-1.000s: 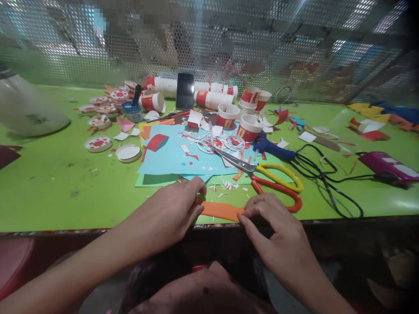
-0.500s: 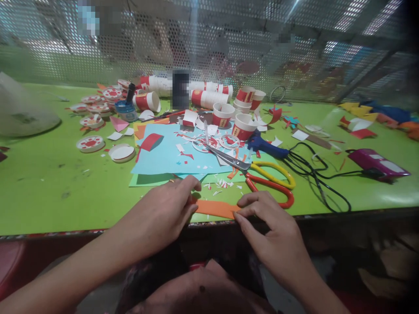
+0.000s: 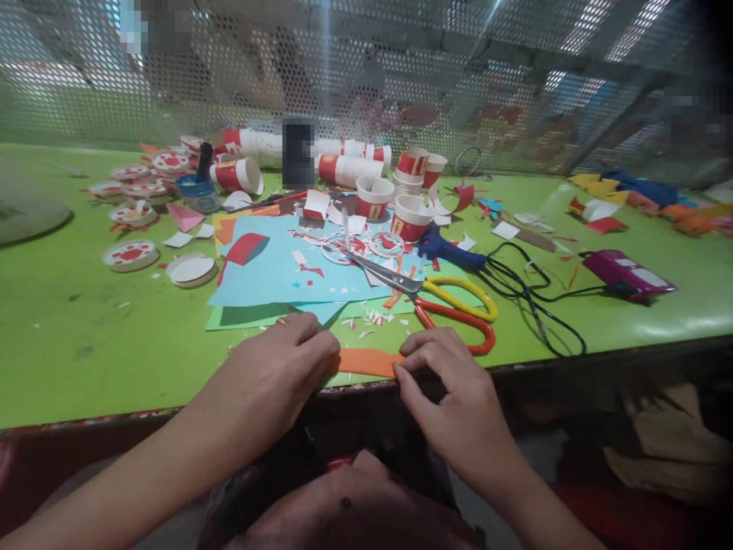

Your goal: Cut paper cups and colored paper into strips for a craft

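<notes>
An orange paper strip (image 3: 366, 361) lies flat near the front edge of the green table, stretched between my two hands. My left hand (image 3: 286, 359) is closed over its left end, the fingertips pressed together. At the right end, my right hand (image 3: 443, 374) pinches the strip between thumb and fingers. Just beyond my right hand rest scissors (image 3: 415, 286) with one yellow and one red handle loop, blades pointing away to the left. Behind the strip lie light blue paper sheets (image 3: 275, 260) over green ones, strewn with red and white scraps.
Red-and-white paper cups (image 3: 409, 219) stand and lie in stacks at the back. Decorated round discs (image 3: 130, 254) and a blue jar (image 3: 198, 192) are on the left. A blue glue gun (image 3: 452, 250), its black cord and a purple box (image 3: 627, 275) occupy the right.
My left fingers have closed down onto the strip's left end; before, the thumb and index finger were apart. My right hand keeps its pinch. The camera view has turned slightly right.
</notes>
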`<state>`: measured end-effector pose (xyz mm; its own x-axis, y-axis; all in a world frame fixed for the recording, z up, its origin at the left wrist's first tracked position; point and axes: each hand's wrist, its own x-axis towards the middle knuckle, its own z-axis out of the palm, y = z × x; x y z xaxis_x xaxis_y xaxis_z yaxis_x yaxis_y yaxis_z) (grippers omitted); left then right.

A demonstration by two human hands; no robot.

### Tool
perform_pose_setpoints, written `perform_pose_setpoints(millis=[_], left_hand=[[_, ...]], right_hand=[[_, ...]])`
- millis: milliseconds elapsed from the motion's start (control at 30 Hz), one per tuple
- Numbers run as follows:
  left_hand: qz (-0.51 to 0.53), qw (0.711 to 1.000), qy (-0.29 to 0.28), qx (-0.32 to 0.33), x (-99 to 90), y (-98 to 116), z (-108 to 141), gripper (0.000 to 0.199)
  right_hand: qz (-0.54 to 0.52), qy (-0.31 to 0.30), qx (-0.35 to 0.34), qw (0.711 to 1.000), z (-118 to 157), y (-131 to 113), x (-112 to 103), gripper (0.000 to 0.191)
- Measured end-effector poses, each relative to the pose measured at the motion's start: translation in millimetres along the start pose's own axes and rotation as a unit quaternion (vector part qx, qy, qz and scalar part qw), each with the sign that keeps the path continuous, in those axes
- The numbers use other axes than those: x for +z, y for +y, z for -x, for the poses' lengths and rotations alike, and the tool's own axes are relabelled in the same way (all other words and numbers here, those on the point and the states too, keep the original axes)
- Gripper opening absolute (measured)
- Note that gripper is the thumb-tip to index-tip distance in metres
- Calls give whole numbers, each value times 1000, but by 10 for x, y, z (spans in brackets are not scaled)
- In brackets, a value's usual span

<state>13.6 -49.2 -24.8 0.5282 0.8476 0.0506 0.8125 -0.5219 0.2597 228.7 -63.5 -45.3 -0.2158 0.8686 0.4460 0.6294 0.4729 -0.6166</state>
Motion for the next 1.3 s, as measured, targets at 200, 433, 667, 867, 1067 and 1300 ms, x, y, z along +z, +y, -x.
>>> perform_pose_setpoints(millis=[200,433,667,867,1067,1300], left_hand=[[3,1000,7,25,36,-5,51,21],[35,997,49,48,107,-58,65,26],[118,991,54,-13,88,-87,48,18],[144,985,97,5,62,-92,45,15],[50,977,184,100,97,-116,172,27],[44,993,62,95,53,-125,260,19]], right_hand=[[-10,-10,3,1000,5,1,-18,20],[-34,-6,3,999,18,9,-39,18],[-47,5,-19,999,44,49,-47,17],[-60,46,-47,996,34,64,-17,16],[-27,29,-142,989,53,179,15,28],[-22,-74,-172,982,52,214,-92,28]])
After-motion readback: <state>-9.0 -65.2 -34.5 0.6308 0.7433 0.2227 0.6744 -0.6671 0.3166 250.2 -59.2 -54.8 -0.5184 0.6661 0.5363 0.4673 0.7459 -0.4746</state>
